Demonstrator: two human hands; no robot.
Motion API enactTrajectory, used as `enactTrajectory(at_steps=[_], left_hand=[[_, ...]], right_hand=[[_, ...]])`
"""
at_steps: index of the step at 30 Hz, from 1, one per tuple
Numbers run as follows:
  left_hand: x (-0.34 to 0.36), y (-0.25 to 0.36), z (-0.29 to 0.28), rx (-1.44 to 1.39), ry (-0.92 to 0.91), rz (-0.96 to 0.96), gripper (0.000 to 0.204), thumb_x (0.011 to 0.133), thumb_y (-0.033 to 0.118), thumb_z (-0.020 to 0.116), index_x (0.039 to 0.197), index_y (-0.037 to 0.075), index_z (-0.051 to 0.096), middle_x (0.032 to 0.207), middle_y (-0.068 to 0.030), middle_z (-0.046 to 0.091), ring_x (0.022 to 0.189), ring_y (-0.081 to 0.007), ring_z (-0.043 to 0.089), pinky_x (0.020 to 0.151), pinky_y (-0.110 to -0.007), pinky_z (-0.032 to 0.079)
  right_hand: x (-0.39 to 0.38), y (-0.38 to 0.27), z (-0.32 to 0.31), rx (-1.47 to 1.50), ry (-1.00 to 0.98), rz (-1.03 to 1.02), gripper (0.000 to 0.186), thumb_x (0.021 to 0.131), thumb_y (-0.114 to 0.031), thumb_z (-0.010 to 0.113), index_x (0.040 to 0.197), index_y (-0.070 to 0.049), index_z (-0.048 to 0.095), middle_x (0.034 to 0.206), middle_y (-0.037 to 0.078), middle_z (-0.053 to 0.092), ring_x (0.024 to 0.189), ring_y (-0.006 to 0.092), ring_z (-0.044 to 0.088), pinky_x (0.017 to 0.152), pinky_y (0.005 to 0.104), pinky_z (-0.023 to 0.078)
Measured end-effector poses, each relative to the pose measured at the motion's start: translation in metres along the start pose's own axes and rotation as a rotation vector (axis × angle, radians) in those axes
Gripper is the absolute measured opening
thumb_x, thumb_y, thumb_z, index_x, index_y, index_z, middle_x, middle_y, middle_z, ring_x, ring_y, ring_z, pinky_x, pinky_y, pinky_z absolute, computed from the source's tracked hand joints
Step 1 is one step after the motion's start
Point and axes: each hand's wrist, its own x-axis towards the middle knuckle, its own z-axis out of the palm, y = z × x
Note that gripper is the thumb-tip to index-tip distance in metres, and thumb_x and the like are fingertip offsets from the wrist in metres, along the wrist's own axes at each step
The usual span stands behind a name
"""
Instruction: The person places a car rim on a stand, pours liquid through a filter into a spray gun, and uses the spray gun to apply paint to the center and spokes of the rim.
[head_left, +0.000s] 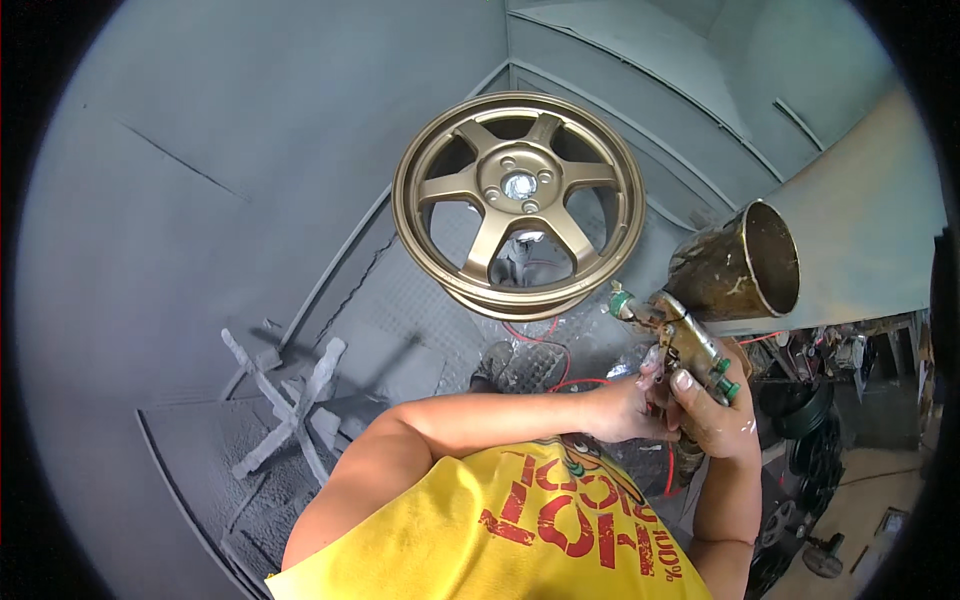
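A paint spray gun with green knobs and a green nozzle ring is held in front of me at the right, its nozzle end pointing left toward the wheel. On it sits a paint-stained metal cup, tilted with its mouth to the right. My left hand reaches across and is closed around the gun's trigger and handle area. My right hand grips the gun's back and handle, thumb along its side. Apart from both hands, a bronze six-spoke car wheel rim is raised on a stand, mostly hidden beneath it.
A red hose runs over the floor below the rim. At the lower left stands a paint-crusted crossed frame. Grey walls enclose the left and back. Dark wheels and clutter line the lower right.
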Motion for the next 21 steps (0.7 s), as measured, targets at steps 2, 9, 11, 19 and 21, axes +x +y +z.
enactTrajectory(at_steps=[2, 9, 11, 19, 21], left_hand=[[-0.009, 0.011, -0.018, 0.116, 0.012, 0.04, 0.031, 0.086, 0.017, 0.073, 0.114, 0.006, 0.066, 0.122, -0.0096, 0.061, 0.12, -0.0216, 0.053, 0.103, -0.037, 0.04], [-0.039, -0.004, -0.081, 0.463, -0.164, 0.29, 0.032, 0.087, 0.037, 0.067, 0.109, 0.014, 0.07, 0.127, -0.0032, 0.06, 0.13, -0.0289, 0.043, 0.112, -0.04, 0.028], [-0.043, 0.013, -0.094, 0.101, -0.239, 0.054, 0.035, 0.085, 0.036, 0.07, 0.109, 0.011, 0.069, 0.127, -0.0065, 0.06, 0.13, -0.0295, 0.044, 0.111, -0.042, 0.029], [-0.096, 0.04, -0.159, 0.045, -0.631, 0.059, 0.061, 0.091, 0.038, 0.063, 0.139, 0.003, 0.048, 0.141, -0.0208, 0.049, 0.132, -0.038, 0.044, 0.112, -0.044, 0.032], [-0.122, 0.012, -0.187, 0.068, -0.625, 0.051, 0.058, 0.095, 0.037, 0.058, 0.141, 0.003, 0.047, 0.143, -0.0208, 0.048, 0.134, -0.0369, 0.043, 0.112, -0.043, 0.031]], right_hand=[[0.015, -0.002, 0.013, 0.033, 0.029, -0.04, 0.049, 0.089, -0.018, 0.067, 0.13, 0.005, 0.051, 0.105, 0.01, 0.066, 0.091, 0.0156, 0.064, 0.08, 0.0287, 0.052], [0.057, -0.019, 0.065, -0.008, 0.021, 0.025, 0.049, 0.089, -0.008, 0.066, 0.133, 0.004, 0.049, 0.105, 0.011, 0.066, 0.091, 0.016, 0.065, 0.073, 0.0277, 0.053], [0.065, -0.028, 0.082, -0.012, 0.085, 0.069, 0.048, 0.089, -0.005, 0.064, 0.133, 0.004, 0.049, 0.105, 0.011, 0.066, 0.091, 0.0158, 0.065, 0.066, 0.0257, 0.052], [0.088, -0.048, 0.104, -0.168, 0.334, 0.091, 0.05, 0.085, -0.004, 0.065, 0.133, 0.003, 0.05, 0.095, 0.011, 0.069, 0.082, 0.0153, 0.067, 0.053, 0.021, 0.047], [0.087, -0.057, 0.104, -0.172, 0.436, 0.132, 0.051, 0.085, -0.005, 0.066, 0.132, 0.003, 0.05, 0.095, 0.011, 0.07, 0.083, 0.0154, 0.067, 0.052, 0.0207, 0.047]])
